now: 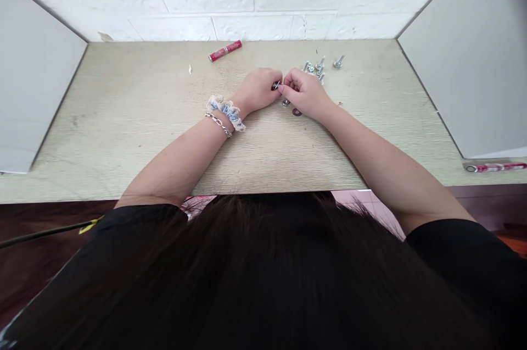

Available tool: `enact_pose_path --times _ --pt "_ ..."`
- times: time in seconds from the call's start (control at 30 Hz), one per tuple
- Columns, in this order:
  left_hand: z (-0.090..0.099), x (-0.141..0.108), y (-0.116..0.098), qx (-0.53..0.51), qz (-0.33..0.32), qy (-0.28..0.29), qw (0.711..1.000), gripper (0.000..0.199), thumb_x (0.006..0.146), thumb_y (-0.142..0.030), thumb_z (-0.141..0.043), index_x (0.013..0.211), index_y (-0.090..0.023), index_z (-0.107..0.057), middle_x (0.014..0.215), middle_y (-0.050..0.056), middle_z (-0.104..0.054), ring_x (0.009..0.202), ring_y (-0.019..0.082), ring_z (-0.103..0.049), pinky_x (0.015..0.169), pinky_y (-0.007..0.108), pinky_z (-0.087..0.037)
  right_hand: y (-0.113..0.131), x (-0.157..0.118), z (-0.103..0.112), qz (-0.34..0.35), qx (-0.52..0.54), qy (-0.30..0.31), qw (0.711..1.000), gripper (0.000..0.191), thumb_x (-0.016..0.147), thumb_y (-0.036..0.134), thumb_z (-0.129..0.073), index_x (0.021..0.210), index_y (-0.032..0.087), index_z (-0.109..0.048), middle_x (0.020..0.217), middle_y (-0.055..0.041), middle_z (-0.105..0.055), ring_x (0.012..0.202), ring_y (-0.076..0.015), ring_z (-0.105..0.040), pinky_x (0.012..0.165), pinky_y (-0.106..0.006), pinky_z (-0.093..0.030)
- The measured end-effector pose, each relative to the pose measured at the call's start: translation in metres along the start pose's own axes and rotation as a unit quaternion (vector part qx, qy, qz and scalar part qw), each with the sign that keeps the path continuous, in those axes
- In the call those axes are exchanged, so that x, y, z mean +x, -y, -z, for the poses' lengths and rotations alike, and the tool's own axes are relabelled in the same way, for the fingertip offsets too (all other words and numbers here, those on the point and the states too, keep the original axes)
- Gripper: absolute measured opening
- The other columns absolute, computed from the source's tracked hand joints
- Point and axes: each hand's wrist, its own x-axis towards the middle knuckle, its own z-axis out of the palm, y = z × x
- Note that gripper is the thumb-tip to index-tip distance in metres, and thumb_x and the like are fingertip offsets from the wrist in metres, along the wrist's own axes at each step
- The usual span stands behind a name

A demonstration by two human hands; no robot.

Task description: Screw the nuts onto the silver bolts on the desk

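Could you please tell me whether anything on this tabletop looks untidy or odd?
Slightly: a white scrap lies left of the red tube, and brown specks dot the tabletop between that tube and the left hand, like unswept debris.

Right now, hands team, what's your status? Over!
Left hand gripping small silver metal piece, shape partly hidden. Right hand fingertips at it. Close by: round silver metal nut, flat dark ring-shaped washer.

Pale wood-grain tabletop (263, 157) here, with a red tube (224, 50) near the back, a bunch of bolts (320, 67) right of it, plus a nut (285, 103) and washer (296, 112) lying closer to the front edge.
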Motion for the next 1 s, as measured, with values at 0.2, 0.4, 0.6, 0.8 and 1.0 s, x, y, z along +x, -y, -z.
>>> enact_pose_path --times 0.2,0.4,0.6,0.8,1.0 --pt "0.0005 0.0003 0.0001 -0.008 -0.007 0.005 1.000 0.035 0.084 -0.041 -0.038 0.098 -0.027 -0.067 0.099 0.004 -0.071 0.092 0.022 -0.053 0.083 0.041 -0.038 -0.0003 0.0000 -0.0001 0.001 -0.001 -0.002 1.000 0.025 0.083 0.043 -0.062 0.078 0.022 -0.050 0.060 0.0014 -0.047 0.059 -0.0134 -0.055 0.052 -0.032 -0.054" --pt "0.0001 0.0000 0.0008 0.015 -0.023 -0.007 1.000 0.031 0.083 -0.037 -0.039 0.093 -0.026 -0.066 0.096 0.004 -0.069 0.083 0.019 -0.051 0.077 0.039 -0.039 0.0011 0.0005 -0.0002 -0.008 -0.014 0.001 1.000 0.022 0.084 0.040 -0.062 0.078 0.021 -0.052 0.062 0.0006 -0.050 0.063 -0.0159 -0.058 0.058 -0.037 -0.056" --pt "-0.0031 0.0021 0.0008 0.005 -0.003 0.014 1.000 0.033 0.088 -0.040 -0.038 0.097 -0.022 -0.065 0.100 0.004 -0.069 0.095 0.020 -0.053 0.085 0.038 -0.039 0.0060 -0.0012 0.0009 -0.021 -0.034 0.013 0.999 0.023 0.085 0.037 -0.060 0.076 0.020 -0.049 0.059 0.0029 -0.047 0.052 -0.0107 -0.053 0.055 -0.032 -0.053" --pt "-0.0048 0.0038 0.0005 0.018 -0.013 0.007 1.000 0.026 0.089 -0.036 -0.042 0.092 -0.023 -0.064 0.098 0.004 -0.068 0.091 0.020 -0.054 0.082 0.039 -0.041 0.0045 -0.0011 0.0015 -0.002 -0.041 0.017 0.999 0.023 0.085 0.038 -0.059 0.077 0.019 -0.049 0.060 0.0033 -0.047 0.050 -0.0085 -0.050 0.048 -0.025 -0.048" --pt "-0.0062 0.0052 0.0023 0.013 -0.021 0.002 1.000 0.026 0.090 -0.039 -0.042 0.090 -0.023 -0.063 0.094 0.004 -0.068 0.088 0.020 -0.052 0.082 0.040 -0.041 0.0074 -0.0018 0.0020 -0.020 -0.055 0.018 0.998 0.019 0.085 0.033 -0.058 0.078 0.019 -0.049 0.062 0.0022 -0.048 0.054 -0.0100 -0.053 0.052 -0.026 -0.048"
